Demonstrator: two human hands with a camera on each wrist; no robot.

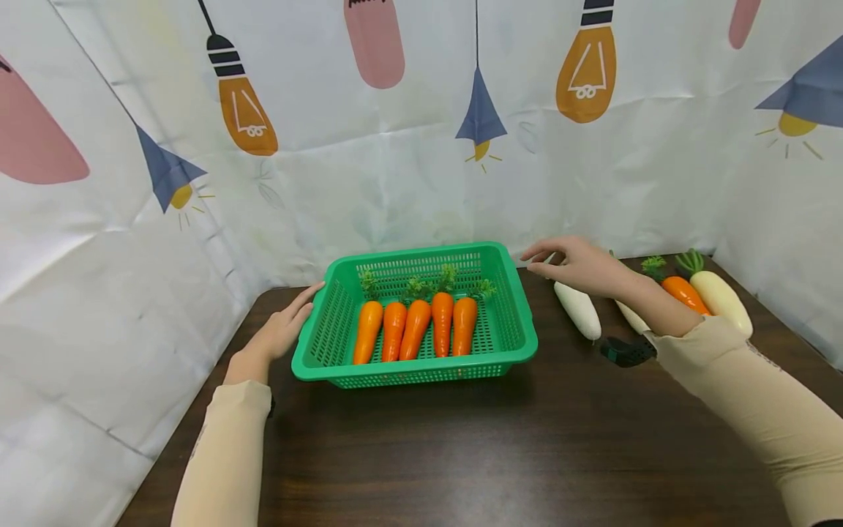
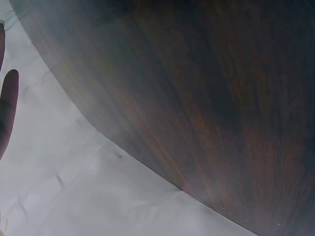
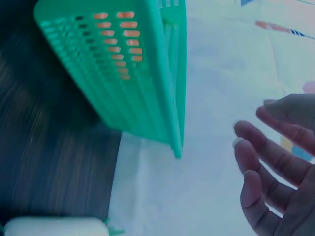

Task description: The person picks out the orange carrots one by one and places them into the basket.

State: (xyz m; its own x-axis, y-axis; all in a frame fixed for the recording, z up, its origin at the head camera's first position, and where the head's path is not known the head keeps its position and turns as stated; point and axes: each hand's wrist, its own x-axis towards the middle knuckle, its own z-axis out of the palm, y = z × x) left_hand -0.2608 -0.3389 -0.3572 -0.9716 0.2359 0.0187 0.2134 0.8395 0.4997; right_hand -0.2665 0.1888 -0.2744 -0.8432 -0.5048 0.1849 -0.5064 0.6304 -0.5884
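A green plastic basket [image 1: 415,367] sits toward the back of the table, with several orange carrots [image 1: 415,329] lying side by side in it, leafy tops to the rear. My left hand [image 1: 279,333] is at the basket's left rim, its fingers extended along it; only its fingertips [image 2: 9,98] enter the left wrist view. Off the basket's right rim hovers my right hand [image 1: 579,267], fingers loosely bent and holding nothing. In the right wrist view a gap separates that hand [image 3: 280,172] from the basket's side [image 3: 123,88].
Right of the basket lies a white radish [image 1: 579,310], with another [image 1: 632,316] partly behind my right forearm. Farther right are a carrot [image 1: 686,294] and a larger pale radish [image 1: 723,301]. A printed white curtain [image 1: 421,183] stands behind the dark wooden table [image 1: 428,454].
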